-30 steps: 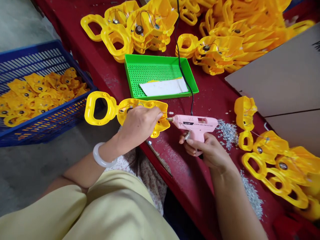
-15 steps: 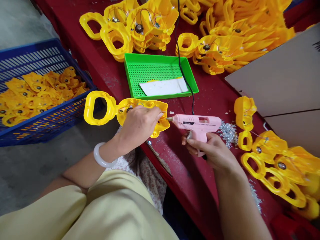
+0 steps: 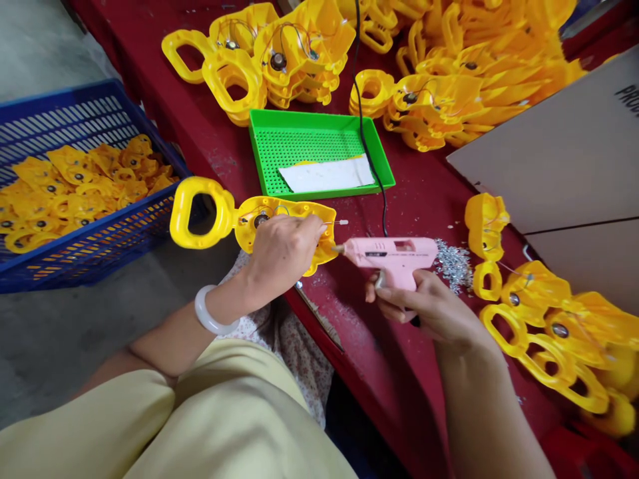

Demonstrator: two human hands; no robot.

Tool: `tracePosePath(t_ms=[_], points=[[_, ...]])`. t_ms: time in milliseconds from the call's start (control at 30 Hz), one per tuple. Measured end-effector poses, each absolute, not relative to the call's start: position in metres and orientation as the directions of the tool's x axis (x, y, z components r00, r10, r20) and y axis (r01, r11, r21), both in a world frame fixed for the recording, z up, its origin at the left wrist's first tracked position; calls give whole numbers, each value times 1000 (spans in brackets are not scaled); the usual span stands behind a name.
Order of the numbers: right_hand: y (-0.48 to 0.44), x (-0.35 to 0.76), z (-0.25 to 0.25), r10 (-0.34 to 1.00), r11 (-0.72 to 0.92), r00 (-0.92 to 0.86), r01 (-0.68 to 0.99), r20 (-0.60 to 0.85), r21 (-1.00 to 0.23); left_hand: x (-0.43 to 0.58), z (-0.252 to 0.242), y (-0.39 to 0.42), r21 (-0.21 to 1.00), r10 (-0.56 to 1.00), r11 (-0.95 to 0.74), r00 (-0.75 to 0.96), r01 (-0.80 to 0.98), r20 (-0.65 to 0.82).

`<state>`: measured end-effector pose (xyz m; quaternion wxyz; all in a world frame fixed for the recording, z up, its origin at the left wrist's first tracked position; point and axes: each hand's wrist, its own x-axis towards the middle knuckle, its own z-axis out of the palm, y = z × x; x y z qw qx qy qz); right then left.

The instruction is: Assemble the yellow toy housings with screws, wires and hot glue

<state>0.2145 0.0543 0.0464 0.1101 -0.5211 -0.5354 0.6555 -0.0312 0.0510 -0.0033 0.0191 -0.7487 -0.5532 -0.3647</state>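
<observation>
A yellow plastic shell (image 3: 327, 216) with a ring-shaped handle lies open side up at the table edge, a round dark speaker and thin wires inside it. My left hand (image 3: 287, 246) is over the shell, its fingertips closed on a thin wire (image 3: 333, 222) whose small white end sticks out past the rim. The fingers' undersides are hidden. My right hand (image 3: 424, 299) is wrapped around the grip of a pink hot glue gun (image 3: 394, 253), a finger at its trigger. The gun's nozzle (image 3: 339, 249) is at the shell's right end, near my left fingertips.
Behind the shell stands a green tray (image 3: 319, 120) with a white strip in it; a black cord (image 3: 367, 140) crosses it. Stacked yellow shells (image 3: 299, 53) line the back. A blue crate (image 3: 100, 236) is left, a cardboard box (image 3: 549, 146) right. Silvery bits (image 3: 454, 263) lie behind the gun.
The glue gun and my right hand have shifted slightly toward me, the nozzle moving lower along the shell's end. My left hand stays over the shell, nearly unmoved.
</observation>
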Motion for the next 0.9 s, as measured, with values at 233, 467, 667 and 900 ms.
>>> tracePosePath(t_ms=[233,467,667,900], points=[[47,226,40,745,-463,-424,227,-515,-857,-34,0,52,383,858,-360,140,851,494],[93,191,25,956,-272,-116,-12,-268,-962,-28,0,43,419,839,-416,163,807,519],[134,178,1,963,-262,-37,83,-265,-962,-11,-1,27,438,758,-582,262,686,597],[129,182,14,983,-170,185,897,-3,-408,-12,-2,29,448,757,-602,296,661,582]])
